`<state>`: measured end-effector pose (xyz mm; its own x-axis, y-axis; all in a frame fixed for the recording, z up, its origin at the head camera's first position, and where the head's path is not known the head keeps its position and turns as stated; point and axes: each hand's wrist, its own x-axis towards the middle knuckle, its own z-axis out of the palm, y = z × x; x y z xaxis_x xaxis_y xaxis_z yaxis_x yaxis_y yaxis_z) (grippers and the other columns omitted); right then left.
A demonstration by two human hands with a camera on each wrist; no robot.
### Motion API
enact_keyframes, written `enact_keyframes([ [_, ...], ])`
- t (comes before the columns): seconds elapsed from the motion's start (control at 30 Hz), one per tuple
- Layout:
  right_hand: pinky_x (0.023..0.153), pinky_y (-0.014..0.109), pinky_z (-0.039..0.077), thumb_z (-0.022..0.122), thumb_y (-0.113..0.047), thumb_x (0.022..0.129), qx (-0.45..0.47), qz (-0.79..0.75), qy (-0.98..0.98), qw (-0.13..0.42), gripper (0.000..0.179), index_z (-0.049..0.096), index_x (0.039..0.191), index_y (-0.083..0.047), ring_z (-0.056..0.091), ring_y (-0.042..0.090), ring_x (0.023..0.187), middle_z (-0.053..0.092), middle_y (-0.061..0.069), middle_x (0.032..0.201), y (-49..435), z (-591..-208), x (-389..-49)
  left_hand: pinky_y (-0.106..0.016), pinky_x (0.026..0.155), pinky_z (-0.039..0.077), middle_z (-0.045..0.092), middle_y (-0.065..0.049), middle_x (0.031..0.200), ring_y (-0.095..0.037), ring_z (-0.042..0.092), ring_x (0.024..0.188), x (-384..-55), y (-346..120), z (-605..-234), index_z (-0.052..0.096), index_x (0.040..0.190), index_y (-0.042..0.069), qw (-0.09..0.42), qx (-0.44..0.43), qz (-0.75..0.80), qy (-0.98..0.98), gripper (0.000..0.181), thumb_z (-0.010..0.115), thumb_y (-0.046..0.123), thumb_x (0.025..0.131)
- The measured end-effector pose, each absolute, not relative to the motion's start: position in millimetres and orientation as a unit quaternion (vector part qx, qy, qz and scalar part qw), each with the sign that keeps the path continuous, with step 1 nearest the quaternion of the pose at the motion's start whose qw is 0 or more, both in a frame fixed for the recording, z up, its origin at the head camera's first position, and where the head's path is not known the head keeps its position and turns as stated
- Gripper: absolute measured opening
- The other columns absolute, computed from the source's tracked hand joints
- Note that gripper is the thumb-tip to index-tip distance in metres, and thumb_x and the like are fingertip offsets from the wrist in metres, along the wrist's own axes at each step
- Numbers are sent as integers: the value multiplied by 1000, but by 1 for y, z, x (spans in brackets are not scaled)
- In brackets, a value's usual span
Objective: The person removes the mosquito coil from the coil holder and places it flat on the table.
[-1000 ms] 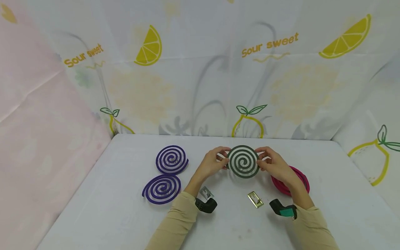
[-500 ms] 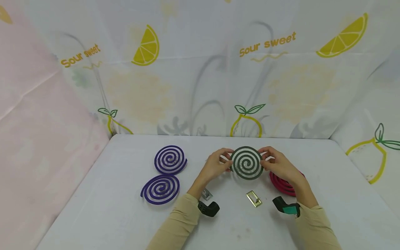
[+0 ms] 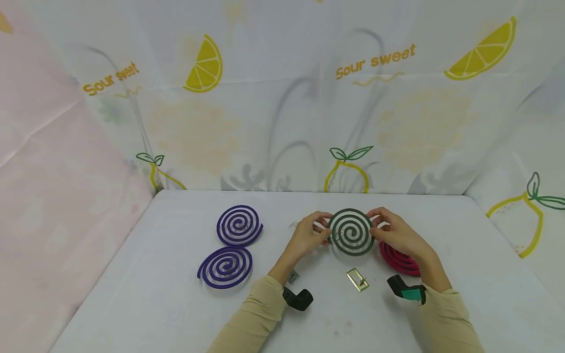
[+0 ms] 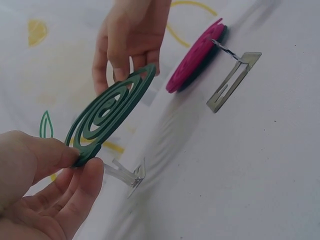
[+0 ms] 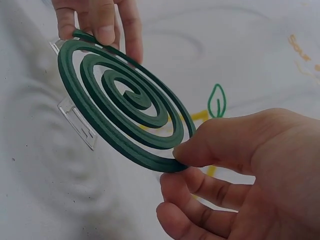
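A green mosquito coil [image 3: 351, 232] is held up over the table between both hands. My left hand [image 3: 308, 235] pinches its left edge between thumb and fingers, by the coil's outer end in the left wrist view. On the opposite edge, my right hand [image 3: 397, 233] pinches the rim, thumb on top in the right wrist view [image 5: 235, 165]. Below and nearer lies a gold-toned metal coil stand [image 3: 357, 280]. Under the coil, a thin metal stand [image 5: 77, 125] lies on the table. My left wrist partly covers another small metal stand [image 3: 293, 277].
Two purple mosquito coils [image 3: 239, 225] lie at the left, one nearer than the other. A red coil [image 3: 399, 260] sits under the right forearm, with a dark layer [image 4: 202, 70] beneath it. Beyond my left hand is another metal stand [image 3: 293, 226]. A printed cloth [image 3: 265, 122] hangs behind the table.
Both hands have carried the green coil a little to the right and slightly nearer, their pinch unchanged. The far metal stand beyond the left hand has come into sight. The head view has shifted slightly.
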<state>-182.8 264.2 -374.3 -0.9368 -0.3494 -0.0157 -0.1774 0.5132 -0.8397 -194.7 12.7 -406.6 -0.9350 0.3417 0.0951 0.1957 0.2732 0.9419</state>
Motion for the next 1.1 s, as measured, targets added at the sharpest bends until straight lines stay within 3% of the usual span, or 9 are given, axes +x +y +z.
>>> enact_keyframes([
  [0.17, 69, 29, 54, 55, -5, 91, -151, -468, 866, 91, 37, 42, 125, 4, 59, 16, 75, 47, 17, 98, 268, -375, -182, -34, 62, 58, 60, -12, 104, -17, 69, 76, -193, 18, -409, 59, 124, 9, 54, 165, 591, 787, 37, 63, 3, 87],
  [0.43, 72, 30, 54, 54, -8, 92, -147, -468, 865, 106, 36, 43, 125, 2, 60, 15, 80, 47, 18, 101, 275, -374, -181, -22, 57, 54, 60, -12, 103, -17, 69, 74, -187, 24, -410, 60, 122, 9, 53, 157, 596, 786, 36, 64, 4, 87],
  [1.1, 70, 27, 53, 55, -9, 93, -141, -470, 864, 114, 35, 44, 123, 4, 59, 14, 83, 48, 20, 105, 290, -375, -181, -18, 57, 53, 61, -10, 99, -8, 66, 68, -185, 43, -415, 60, 121, 7, 54, 153, 594, 788, 35, 64, 4, 86],
])
